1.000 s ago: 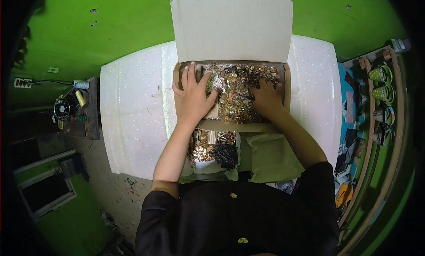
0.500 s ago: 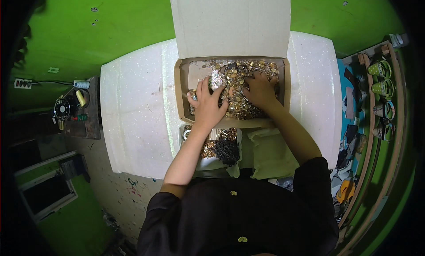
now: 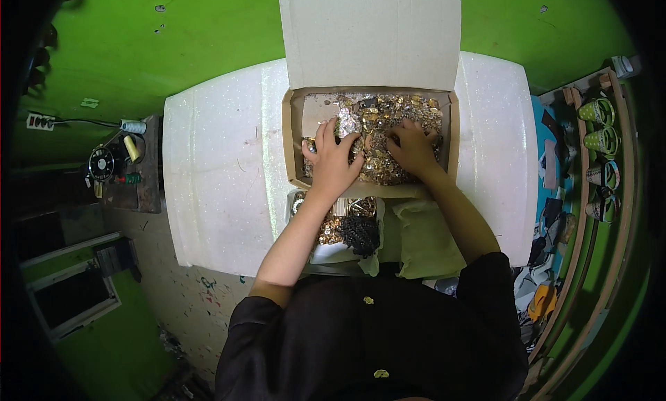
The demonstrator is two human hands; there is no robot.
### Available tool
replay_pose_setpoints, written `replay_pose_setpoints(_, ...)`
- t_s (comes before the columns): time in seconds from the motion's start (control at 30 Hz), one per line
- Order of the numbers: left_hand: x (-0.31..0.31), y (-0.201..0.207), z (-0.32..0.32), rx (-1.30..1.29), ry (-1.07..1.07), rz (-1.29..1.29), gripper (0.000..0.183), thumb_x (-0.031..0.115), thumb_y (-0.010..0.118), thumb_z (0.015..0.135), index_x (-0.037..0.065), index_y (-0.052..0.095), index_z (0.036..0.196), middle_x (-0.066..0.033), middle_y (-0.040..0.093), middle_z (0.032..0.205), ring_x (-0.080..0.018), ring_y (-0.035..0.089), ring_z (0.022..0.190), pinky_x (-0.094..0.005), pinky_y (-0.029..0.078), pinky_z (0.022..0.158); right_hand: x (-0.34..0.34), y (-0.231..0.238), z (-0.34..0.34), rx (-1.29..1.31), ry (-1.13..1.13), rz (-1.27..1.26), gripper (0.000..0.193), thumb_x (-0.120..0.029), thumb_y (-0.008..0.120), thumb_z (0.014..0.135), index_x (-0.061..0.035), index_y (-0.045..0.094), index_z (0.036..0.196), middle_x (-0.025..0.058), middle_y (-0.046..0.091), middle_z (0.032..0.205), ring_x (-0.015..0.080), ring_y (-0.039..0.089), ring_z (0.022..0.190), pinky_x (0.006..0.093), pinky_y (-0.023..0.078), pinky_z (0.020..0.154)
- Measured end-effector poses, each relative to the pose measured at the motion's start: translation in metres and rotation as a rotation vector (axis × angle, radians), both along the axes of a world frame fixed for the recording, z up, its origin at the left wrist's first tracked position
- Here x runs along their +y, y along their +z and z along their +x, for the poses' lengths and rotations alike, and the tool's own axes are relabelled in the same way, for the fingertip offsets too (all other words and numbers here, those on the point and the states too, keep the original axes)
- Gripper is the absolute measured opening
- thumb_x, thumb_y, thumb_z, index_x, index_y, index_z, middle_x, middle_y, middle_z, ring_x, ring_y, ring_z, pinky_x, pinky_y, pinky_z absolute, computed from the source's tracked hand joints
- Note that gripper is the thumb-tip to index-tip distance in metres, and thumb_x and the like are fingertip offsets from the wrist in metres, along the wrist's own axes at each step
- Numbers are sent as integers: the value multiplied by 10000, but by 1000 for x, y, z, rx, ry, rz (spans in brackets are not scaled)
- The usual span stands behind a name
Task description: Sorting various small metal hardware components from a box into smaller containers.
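A: Where is the cardboard box [image 3: 287, 139]?
B: In the upper middle of the frame, on a white sparkly table [image 3: 215, 165], its lid [image 3: 372, 40] up against the green wall [image 3: 222, 37]. Gold-coloured trinkets [image 3: 388, 171] cover most of its bottom, and a silvery heap [image 3: 345, 123] lies left of centre.
A: How is the left hand [image 3: 333, 164]?
B: Fingers spread wide over the box's left part, the tips near the silvery heap. I can't tell whether they touch it.
A: And the right hand [image 3: 415, 148]?
B: Over the trinkets in the right half, fingers partly curled downward. I can't tell whether it has hold of any.
A: What's below the box?
B: A smaller white container [image 3: 331, 254] with more gold-coloured pieces [image 3: 331, 232] and a black bundle [image 3: 360, 236], partly behind the left forearm.
A: Toward the edges?
B: Thread spools [image 3: 131, 149] at middle left; green sandals [image 3: 601, 141] on a rack at upper right.
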State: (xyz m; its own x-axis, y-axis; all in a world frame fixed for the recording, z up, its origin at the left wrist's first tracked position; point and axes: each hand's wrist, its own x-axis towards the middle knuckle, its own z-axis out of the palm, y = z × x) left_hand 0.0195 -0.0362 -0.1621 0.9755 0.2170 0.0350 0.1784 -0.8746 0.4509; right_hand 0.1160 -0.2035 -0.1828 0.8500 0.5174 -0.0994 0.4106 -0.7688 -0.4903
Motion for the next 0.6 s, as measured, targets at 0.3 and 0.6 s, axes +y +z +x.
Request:
replay_pose_setpoints(0.3, 1, -1, 1, -6, -32, -18, 359, 239, 656, 781, 177, 620, 1133, -201, 316, 1396, -355, 229, 1344, -671, 82, 1006, -4, 17, -7, -258, -4, -144, 167, -237, 615, 746, -130, 660, 867, 65, 537, 946, 250, 503, 998, 571, 272, 882)
replay_pose_setpoints(0.6, 2, -5, 1, 18, -9, -48, 357, 259, 676, 780, 194, 633, 1128, -173, 318, 1414, -339, 220, 1351, -656, 48, 1015, 20, 2, -17, -299, 35, -171, 214, -286, 652, 759, -137, 656, 913, 47, 531, 979, 232, 483, 1016, 559, 257, 905)
